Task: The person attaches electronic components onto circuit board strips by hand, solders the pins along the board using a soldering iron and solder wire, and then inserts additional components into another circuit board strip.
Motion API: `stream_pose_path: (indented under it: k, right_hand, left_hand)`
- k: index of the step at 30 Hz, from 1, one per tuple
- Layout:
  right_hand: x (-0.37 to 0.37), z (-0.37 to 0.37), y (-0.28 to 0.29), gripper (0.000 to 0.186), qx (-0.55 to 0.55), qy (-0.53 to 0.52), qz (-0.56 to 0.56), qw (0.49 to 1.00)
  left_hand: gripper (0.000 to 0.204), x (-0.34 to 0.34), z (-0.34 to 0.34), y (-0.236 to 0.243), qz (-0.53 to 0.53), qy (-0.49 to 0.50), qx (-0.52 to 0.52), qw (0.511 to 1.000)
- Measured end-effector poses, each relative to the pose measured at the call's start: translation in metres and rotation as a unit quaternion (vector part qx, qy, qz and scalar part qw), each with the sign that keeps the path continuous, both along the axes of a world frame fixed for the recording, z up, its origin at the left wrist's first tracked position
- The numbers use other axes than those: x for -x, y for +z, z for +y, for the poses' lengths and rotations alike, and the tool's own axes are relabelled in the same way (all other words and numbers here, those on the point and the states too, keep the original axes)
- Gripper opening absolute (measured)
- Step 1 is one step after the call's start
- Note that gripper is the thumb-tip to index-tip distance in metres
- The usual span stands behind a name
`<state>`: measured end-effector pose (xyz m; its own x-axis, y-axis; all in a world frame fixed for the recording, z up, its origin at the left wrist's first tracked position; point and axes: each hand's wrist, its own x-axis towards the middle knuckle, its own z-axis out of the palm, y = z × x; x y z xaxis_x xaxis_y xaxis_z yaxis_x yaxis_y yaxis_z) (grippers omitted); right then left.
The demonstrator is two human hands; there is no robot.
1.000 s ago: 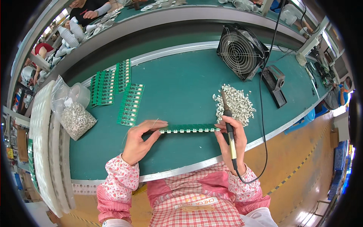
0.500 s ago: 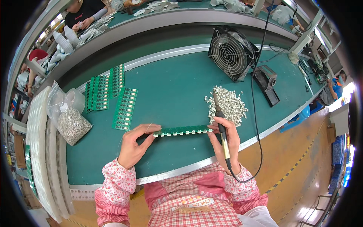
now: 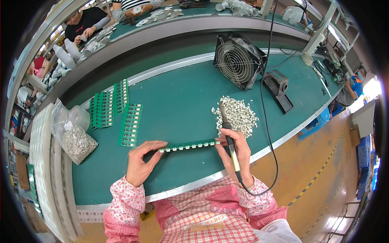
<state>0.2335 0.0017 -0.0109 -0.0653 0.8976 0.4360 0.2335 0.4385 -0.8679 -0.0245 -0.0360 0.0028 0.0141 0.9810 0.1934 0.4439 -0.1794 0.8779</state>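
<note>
A long green circuit board strip (image 3: pixel 189 145) is held edge-up above the green bench, a row of small white connectors along its near side. My left hand (image 3: pixel 142 161) pinches its left end between thumb and fingers, with a thin solder wire (image 3: pixel 129 156) curving beside the fingers. My right hand (image 3: pixel 238 156) pinches the right end and also carries a soldering iron (image 3: pixel 231 149), whose tip points away over a heap of small white connectors (image 3: pixel 238 116). The iron's black cable loops past my right wrist.
More green board strips (image 3: pixel 130 124) lie at the left, near a clear bag of connectors (image 3: pixel 78 141). A black fan (image 3: pixel 237 60) and a soldering iron holder (image 3: pixel 278 90) stand at the far right. Across the gap, people work at another bench with white parts (image 3: pixel 160 17).
The view has shifted slightly, so the bench things appear a little lower and further left. Both hands still hold the strip, which now slants up a bit more toward its right end.
</note>
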Motion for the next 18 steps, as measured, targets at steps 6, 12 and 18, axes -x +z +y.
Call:
stream_pose_path:
  k: [6, 12, 18]
  right_hand:
    - [-0.001, 0.0, 0.002, 0.045, -0.002, -0.005, -0.001, 1.0]
    - [-0.002, 0.0, 0.005, 0.043, 0.005, 0.0, -0.01, 1.0]
    - [-0.003, 0.0, 0.007, 0.038, -0.007, -0.02, -0.016, 1.0]
  left_hand:
    - [0.027, -0.006, -0.004, 0.002, -0.01, 0.017, -0.018, 1.0]
    - [0.021, -0.008, -0.005, 0.008, 0.021, 0.034, -0.047, 0.998]
    - [0.019, 0.012, 0.028, 0.02, 0.058, 0.19, -0.16, 0.967]
